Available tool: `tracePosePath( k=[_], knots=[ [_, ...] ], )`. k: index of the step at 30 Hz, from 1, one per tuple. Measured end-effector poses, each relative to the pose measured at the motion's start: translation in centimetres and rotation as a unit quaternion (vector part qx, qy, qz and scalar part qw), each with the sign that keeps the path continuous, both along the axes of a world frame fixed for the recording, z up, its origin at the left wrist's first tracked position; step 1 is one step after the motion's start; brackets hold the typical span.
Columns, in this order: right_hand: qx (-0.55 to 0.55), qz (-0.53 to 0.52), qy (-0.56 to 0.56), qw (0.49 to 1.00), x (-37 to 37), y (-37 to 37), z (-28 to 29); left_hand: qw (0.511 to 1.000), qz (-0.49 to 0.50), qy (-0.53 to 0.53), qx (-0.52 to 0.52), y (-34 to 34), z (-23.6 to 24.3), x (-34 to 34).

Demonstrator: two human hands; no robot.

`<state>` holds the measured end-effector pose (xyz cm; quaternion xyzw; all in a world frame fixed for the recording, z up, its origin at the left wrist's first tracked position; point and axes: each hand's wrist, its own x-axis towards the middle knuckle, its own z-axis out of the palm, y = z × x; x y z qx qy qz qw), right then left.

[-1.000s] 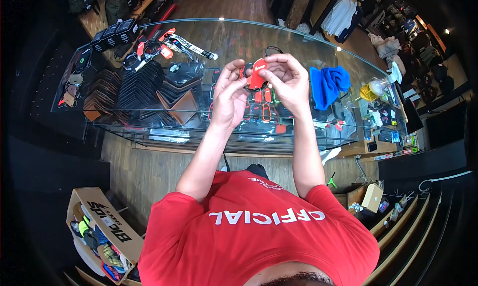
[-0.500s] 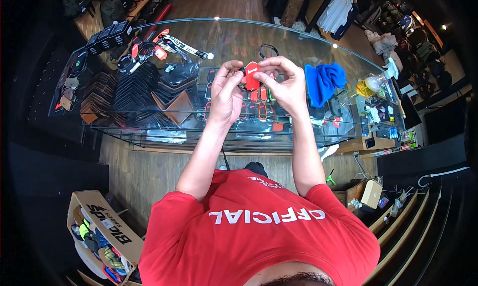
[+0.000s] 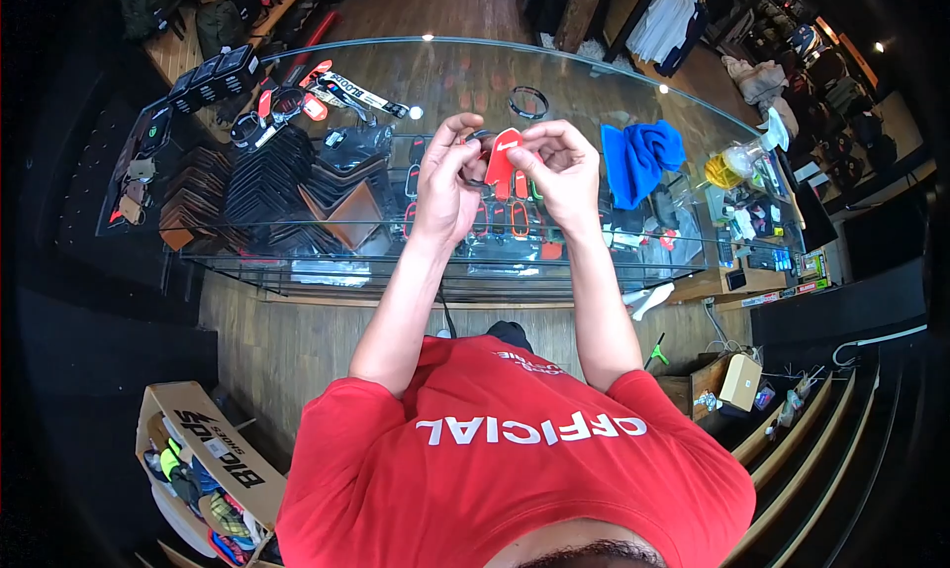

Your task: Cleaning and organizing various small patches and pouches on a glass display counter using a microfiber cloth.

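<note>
Shop interior, dim at the edges. Curved glass counter (image 3: 633, 83) with display goods inside, ceiling lights reflecting as bright spots on its top. Wood plank floor (image 3: 287, 340) below. Open cardboard box (image 3: 198, 449) at lower left. Clothing racks (image 3: 673, 19) at the back, stepped shelves (image 3: 841, 410) at right, blue cloth (image 3: 641, 157) on the glass.

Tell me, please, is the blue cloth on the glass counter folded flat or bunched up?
Bunched up: the blue cloth lies crumpled in uneven folds on the glass counter, right of the hands.
</note>
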<state>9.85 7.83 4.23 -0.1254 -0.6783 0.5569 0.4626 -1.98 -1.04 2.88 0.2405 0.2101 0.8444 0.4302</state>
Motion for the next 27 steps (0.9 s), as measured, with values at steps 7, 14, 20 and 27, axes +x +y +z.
tracePosePath(
  k=[7,14,20,27],
  knots=[
    [0.032,0.006,0.005,0.999,0.1,0.2,0.2,0.997,-0.07,0.041,-0.015,-0.1,-0.9,-1.5],
    [0.067,0.022,-0.048,0.996,0.3,0.1,1.2,0.987,-0.131,0.096,-0.001,-0.6,-0.7,-2.3],
    [0.044,0.017,-0.09,0.995,0.3,-0.8,0.9,0.992,-0.081,0.098,-0.014,-0.7,0.3,-1.5],
    [0.137,-0.025,-0.061,0.988,0.0,-0.2,-0.6,0.991,-0.068,0.117,0.017,-0.6,0.7,-0.8]
  ],
)
